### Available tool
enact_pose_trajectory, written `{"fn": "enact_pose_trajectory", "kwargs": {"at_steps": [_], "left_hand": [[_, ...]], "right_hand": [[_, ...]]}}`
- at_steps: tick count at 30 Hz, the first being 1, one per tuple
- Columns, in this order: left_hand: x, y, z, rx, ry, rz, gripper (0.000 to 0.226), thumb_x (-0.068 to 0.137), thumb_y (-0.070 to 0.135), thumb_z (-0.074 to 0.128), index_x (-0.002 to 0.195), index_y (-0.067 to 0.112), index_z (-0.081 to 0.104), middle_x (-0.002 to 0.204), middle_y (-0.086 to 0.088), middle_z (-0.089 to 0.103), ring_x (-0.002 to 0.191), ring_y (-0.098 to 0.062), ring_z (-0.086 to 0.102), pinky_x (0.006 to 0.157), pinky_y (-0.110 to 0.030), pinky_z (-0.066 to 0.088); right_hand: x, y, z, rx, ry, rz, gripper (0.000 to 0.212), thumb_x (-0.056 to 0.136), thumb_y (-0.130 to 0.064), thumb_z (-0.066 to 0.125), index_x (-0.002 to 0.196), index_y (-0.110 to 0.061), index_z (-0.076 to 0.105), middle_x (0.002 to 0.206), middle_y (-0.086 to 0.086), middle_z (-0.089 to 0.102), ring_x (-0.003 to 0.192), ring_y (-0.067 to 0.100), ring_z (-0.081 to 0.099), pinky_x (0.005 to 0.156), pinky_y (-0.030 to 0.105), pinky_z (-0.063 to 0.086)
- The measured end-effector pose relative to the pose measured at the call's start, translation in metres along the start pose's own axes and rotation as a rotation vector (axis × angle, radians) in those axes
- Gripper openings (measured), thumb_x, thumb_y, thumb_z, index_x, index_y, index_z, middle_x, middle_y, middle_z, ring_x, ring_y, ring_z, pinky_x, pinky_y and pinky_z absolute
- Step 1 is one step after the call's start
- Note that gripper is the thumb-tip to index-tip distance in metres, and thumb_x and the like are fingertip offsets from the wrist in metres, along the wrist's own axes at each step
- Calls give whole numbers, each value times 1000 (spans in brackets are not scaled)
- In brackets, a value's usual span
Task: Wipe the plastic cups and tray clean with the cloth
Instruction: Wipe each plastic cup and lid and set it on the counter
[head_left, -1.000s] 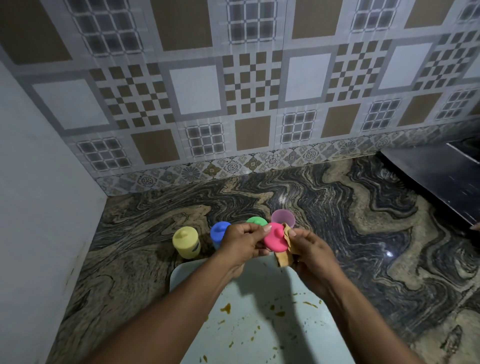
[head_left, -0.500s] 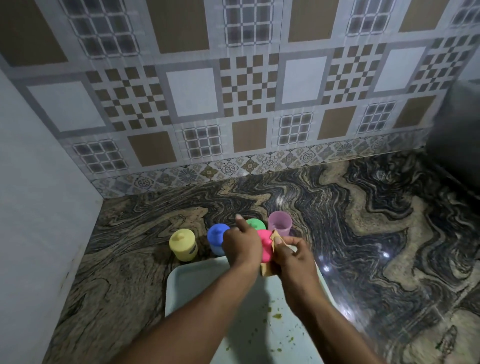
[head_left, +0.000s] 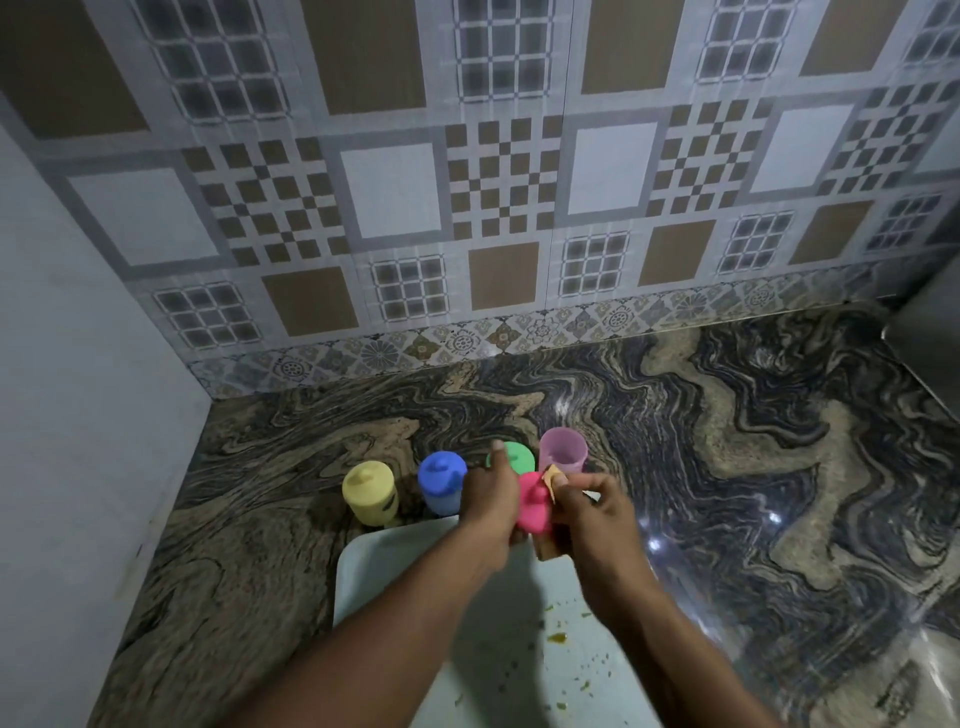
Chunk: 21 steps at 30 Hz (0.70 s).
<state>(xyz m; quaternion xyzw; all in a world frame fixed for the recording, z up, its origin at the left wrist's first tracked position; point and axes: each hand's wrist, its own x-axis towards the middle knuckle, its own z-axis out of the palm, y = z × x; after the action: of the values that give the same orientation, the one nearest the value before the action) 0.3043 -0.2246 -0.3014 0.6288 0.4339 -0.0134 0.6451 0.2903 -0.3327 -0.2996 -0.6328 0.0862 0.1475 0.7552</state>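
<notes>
My left hand (head_left: 491, 496) grips a pink plastic cup (head_left: 535, 506) above the far edge of the pale tray (head_left: 395, 571). My right hand (head_left: 587, 512) pinches a tan cloth (head_left: 551, 545) against the pink cup's side. Behind the tray, a yellow cup (head_left: 370, 492), a blue cup (head_left: 441, 482) and a green cup (head_left: 511, 457) stand upside down on the counter. A translucent purple cup (head_left: 562, 456) stands mouth up at the right end of that row. Small yellow-green food specks lie on the tray near my right forearm.
The marbled stone counter (head_left: 727, 467) runs to a patterned tile wall (head_left: 467, 208) at the back. A plain grey wall (head_left: 78, 415) closes the left side. A dark metal surface (head_left: 930, 348) juts in at the far right.
The view has shifted left and closer. My hands have turned the pink cup while the cloth stays pressed on it. The standing cups have not moved.
</notes>
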Motion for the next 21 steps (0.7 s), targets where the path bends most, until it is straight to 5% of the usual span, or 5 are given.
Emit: {"fn": "enact_pose_trajectory", "kwargs": {"at_steps": [3, 6, 9, 15, 21], "left_hand": [[1, 4, -11, 199, -284, -41, 55, 93, 68, 43, 95, 16, 62, 72, -2, 66, 61, -21, 59, 50, -22, 46], [1, 15, 0, 277, 79, 175, 61, 100, 57, 34, 99, 5, 68, 97, -17, 73, 92, -34, 68, 76, -38, 54], [-3, 16, 5, 116, 311, 137, 66, 105, 47, 29, 111, -7, 65, 116, -26, 67, 109, -40, 61, 84, -37, 45], [9, 7, -8, 235, -144, 31, 59, 92, 66, 44, 108, 12, 63, 99, -13, 71, 76, -28, 66, 58, -30, 51], [-3, 18, 4, 79, 351, 115, 66, 104, 47, 28, 106, -8, 66, 112, -28, 68, 105, -41, 63, 86, -41, 49]], "right_hand": [[14, -20, -20, -79, -290, 138, 10, 97, -3, 54, 87, -6, 53, 72, 19, 57, 52, 24, 54, 43, 30, 46], [16, -17, -8, -15, -232, 31, 8, 97, -8, 57, 92, -2, 53, 75, 22, 60, 55, 24, 56, 48, 32, 47], [6, 4, 12, 16, -16, -114, 14, 98, -13, 59, 98, -1, 51, 73, 23, 62, 54, 24, 55, 47, 33, 45], [35, -14, -29, -106, -373, 170, 41, 86, -14, 66, 113, 13, 50, 88, 25, 60, 67, 30, 59, 55, 34, 50], [13, 13, 15, 16, 1, -104, 15, 97, -17, 61, 100, -3, 54, 86, 26, 67, 65, 29, 62, 56, 41, 54]]}}
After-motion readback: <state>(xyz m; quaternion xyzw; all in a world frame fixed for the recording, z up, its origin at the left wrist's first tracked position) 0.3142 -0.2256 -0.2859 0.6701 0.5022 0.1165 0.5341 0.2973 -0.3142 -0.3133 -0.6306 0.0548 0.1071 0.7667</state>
